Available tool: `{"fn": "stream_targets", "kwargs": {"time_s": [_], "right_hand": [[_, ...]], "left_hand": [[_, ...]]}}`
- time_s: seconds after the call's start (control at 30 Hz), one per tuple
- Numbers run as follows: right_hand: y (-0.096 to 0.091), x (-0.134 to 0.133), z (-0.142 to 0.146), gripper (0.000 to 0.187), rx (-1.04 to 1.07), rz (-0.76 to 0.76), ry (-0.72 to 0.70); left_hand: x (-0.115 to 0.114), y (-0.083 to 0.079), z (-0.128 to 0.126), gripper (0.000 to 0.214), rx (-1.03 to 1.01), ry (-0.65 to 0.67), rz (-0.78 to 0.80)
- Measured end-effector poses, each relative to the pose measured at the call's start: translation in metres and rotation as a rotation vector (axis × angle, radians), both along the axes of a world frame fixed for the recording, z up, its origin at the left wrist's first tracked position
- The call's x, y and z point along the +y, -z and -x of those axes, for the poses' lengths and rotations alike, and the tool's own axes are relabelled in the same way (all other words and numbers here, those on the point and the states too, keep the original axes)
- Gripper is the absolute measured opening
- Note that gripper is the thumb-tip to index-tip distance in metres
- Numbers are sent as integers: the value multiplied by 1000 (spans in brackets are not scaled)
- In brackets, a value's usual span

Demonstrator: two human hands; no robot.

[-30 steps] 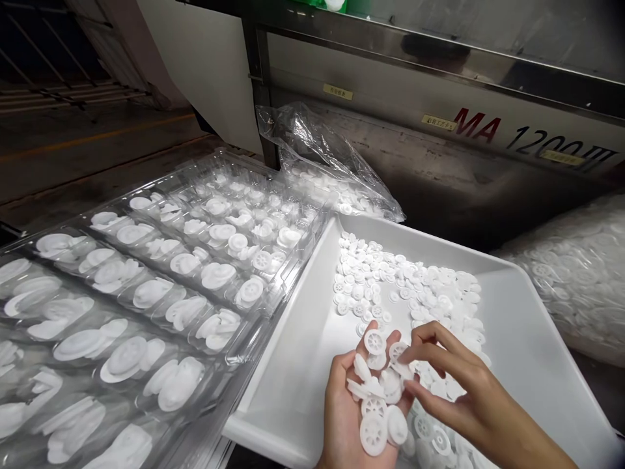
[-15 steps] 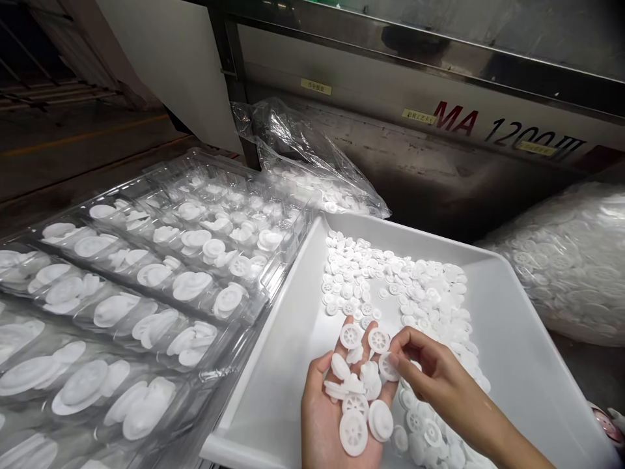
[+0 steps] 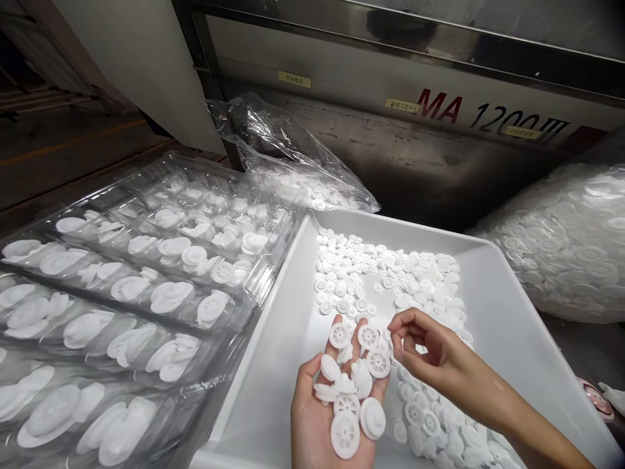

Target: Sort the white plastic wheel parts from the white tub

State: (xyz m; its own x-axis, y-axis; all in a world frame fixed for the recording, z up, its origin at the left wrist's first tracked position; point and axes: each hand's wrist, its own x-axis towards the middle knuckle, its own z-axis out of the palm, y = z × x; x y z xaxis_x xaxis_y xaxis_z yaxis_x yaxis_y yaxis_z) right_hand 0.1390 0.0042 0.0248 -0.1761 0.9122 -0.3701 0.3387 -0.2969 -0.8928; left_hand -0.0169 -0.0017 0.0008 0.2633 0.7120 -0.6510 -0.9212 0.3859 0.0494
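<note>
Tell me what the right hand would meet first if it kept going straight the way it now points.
Probably the spoked white plastic wheel on the left hand, just past the right hand; depth is unclear.

The right hand [image 3: 439, 352] had lifted clear of the white wheels [image 3: 378, 363] on the left palm [image 3: 310, 417] and curled in the air, while a pink thing [image 3: 596, 398] came further into view at lower right

White tray floor [image 3: 297, 339] open beside left hand [image 3: 312, 417], tray wall [image 3: 258, 332] blocking leftward
</note>
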Motion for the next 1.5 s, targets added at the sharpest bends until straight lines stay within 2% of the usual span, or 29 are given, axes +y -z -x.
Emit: {"fn": "stream_targets", "kwargs": {"time_s": [0.23, 0.47, 0.6, 0.73, 0.9, 1.13, 1.5], "right_hand": [[-3, 1, -6, 21, 81, 48, -68], [-1, 8, -2, 21, 306, 260, 17], [2, 10, -3, 19, 336, 290, 50], [5, 10, -6, 13, 298, 261, 49], [5, 8, -7, 18, 176, 199, -24], [10, 6, -3, 12, 51, 141, -93], [3, 9, -10, 9, -34, 93, -101]], "left_hand": [[-2, 2, 2, 30, 44, 26, -38], [0, -2, 0, 32, 106, 25, -11], [1, -4, 0, 39, 153, 38, 15], [0, -4, 0, 41, 149, 34, 15], [2, -3, 0, 40, 153, 36, 32], [0, -1, 1, 43, 119, 53, 4], [-1, 1, 3, 40, 76, 76, -16]]}}
